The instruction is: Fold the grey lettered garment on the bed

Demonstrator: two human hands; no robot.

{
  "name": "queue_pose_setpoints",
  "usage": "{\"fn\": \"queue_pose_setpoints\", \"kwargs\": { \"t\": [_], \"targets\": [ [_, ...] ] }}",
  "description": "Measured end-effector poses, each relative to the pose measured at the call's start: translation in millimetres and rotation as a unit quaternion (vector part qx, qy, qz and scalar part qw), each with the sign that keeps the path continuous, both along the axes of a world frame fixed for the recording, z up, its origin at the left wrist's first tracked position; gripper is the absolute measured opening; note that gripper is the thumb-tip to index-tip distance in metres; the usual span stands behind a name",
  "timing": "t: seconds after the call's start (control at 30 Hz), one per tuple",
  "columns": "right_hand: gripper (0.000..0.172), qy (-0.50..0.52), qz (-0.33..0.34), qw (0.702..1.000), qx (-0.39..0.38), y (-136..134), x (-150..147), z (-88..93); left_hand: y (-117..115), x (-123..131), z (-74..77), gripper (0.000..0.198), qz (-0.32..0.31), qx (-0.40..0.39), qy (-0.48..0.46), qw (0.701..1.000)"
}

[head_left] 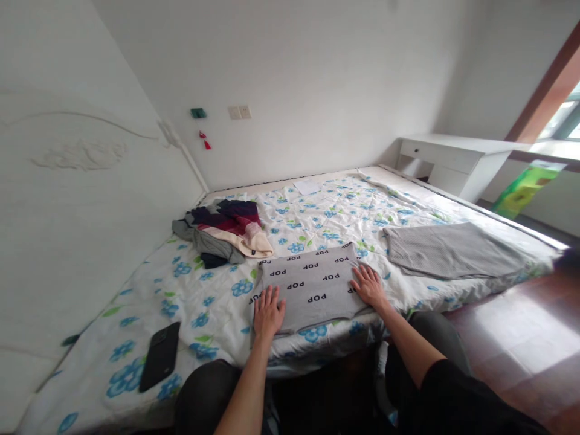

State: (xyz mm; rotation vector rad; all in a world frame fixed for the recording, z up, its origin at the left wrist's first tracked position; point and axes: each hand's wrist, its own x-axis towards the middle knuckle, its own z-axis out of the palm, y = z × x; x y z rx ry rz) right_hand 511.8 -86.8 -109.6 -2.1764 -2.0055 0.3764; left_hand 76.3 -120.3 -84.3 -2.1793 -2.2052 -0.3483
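Your left hand (268, 312) and right hand (369, 286) rest, fingers (270, 299) spread wide, on one grey POP-print garment (312, 287) at lower centre.

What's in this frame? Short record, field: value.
left hand: flat on grey POP-print garment
right hand: flat on that garment's right side
surface: blue-flowered bedsheet
nearby: heap of mixed clothes; grey knit cloth; black phone
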Motion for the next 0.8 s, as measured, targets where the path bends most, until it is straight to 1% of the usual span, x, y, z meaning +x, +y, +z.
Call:
{"fn": "queue_pose_setpoints", "kwargs": {
  "t": [0.07,0.13,0.2,0.27,0.33,0.4,0.47,0.57,0.7,0.8],
  "targets": [
    [0.074,-0.006,-0.037,0.999,-0.023,-7.4,19.3,-3.4,-6.7,-11.3,-0.1,0.066,0.025,0.006,-0.004,1.0],
    [0.077,0.002,-0.065,0.997,-0.036,-15.6,30.2,-5.8,-14.6,-20.2,-2.1,0.067,0.044,0.015,-0.015,0.999],
    [0.076,0.019,-0.087,0.995,-0.04,-22.5,37.8,-4.8,-22.3,-28.6,-3.9,0.069,0.068,0.02,-0.034,0.997],
    [0.07,0.048,-0.104,0.993,-0.032,-26.8,45.3,0.1,-28.1,-36.8,-4.4,0.068,0.093,0.031,-0.06,0.993],
    [0.067,0.09,-0.128,0.988,-0.012,-28.8,53.1,7.6,-31.2,-44.9,-2.8,0.066,0.106,0.059,-0.096,0.988],
    [0.066,0.131,-0.163,0.978,0.005,-30.0,59.8,15.3,-31.9,-52.3,0.6,0.064,0.125,0.091,-0.143,0.978],
    [0.066,0.161,-0.198,0.967,0.009,-31.2,64.3,21.0,-31.6,-58.2,5.5,0.063,0.165,0.099,-0.191,0.963],
    [0.061,0.185,-0.216,0.959,0.011,-32.6,68.4,24.9,-32.0,-62.8,14.5,0.061,0.208,0.065,-0.228,0.949],
    [0.055,0.2,-0.216,0.956,-0.008,-28.7,77.0,26.5,-34.7,-64.8,28.1,0.064,0.23,-0.008,-0.251,0.94],
    [0.053,0.203,-0.206,0.957,-0.019,-21.7,85.9,28.0,-35.8,-68.8,37.2,0.062,0.247,-0.035,-0.265,0.932]
  ]
}}
